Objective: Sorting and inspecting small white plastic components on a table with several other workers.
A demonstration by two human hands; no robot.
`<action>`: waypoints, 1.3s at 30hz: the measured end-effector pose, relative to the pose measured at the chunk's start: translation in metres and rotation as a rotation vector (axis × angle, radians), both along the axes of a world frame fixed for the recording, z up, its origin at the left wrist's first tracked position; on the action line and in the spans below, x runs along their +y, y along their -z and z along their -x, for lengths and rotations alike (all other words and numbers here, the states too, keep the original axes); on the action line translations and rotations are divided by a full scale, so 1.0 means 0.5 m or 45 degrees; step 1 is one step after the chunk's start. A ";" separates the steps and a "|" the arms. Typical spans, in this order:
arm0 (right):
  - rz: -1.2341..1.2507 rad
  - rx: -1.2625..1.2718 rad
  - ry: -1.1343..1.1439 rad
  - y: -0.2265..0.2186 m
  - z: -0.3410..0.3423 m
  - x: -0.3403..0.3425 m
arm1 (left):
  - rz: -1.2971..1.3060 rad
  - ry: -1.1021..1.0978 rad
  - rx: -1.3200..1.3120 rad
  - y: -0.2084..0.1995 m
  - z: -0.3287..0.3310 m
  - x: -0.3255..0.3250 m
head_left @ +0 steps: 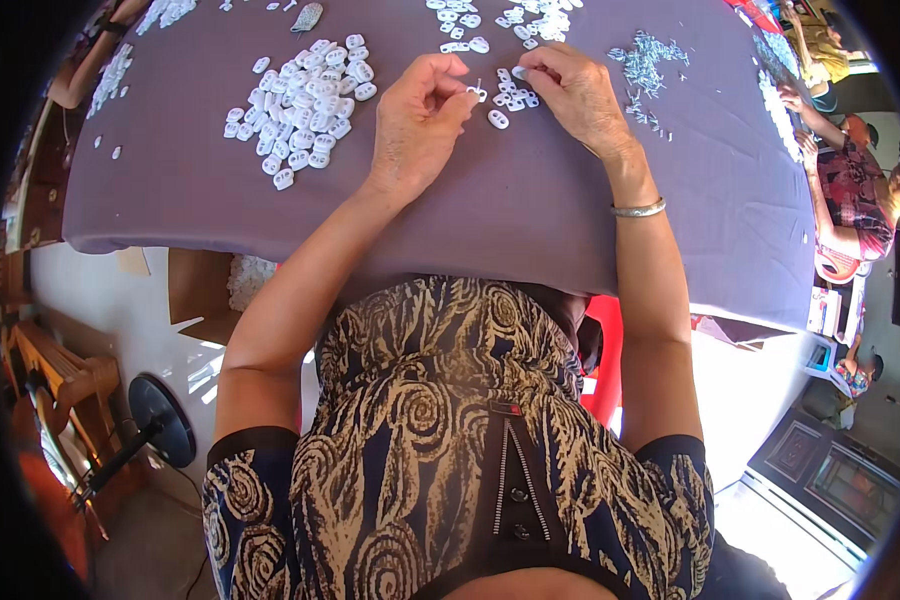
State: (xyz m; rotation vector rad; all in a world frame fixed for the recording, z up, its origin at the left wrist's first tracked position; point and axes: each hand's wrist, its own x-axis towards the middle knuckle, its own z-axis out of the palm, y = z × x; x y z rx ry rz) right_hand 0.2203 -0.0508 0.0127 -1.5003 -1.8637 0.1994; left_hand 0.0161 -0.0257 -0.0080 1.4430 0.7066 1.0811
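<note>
My left hand (418, 125) pinches a small white plastic piece (478, 95) between thumb and fingertips, and a thin metal pin stands up out of it. To its right, my right hand (578, 98) has its thumb and forefinger closed on a white oval plastic piece (519, 73), partly covered by the fingers. Between the hands lie several small white pieces with holes (515, 98) in a loose group. One two-holed white oval piece (498, 119) rests just in front of them.
A large heap of white oval pieces (305, 105) lies on the dark cloth (490, 215) at left. Loose metal pins (650, 60) are spread at right, and more white pieces (540, 15) at the far side. Other people (855, 190) sit around the table. A cardboard box (198, 285) stands below the edge.
</note>
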 end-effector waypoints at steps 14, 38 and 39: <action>0.539 1.123 -0.163 -0.030 0.041 -0.021 | 0.040 0.140 -0.035 -0.005 -0.007 -0.012; 0.456 0.728 -0.200 -0.046 0.053 -0.032 | -0.014 0.155 0.054 -0.006 -0.004 -0.011; 0.457 0.729 -0.200 -0.045 0.054 -0.031 | 0.003 0.163 0.041 -0.006 -0.003 -0.010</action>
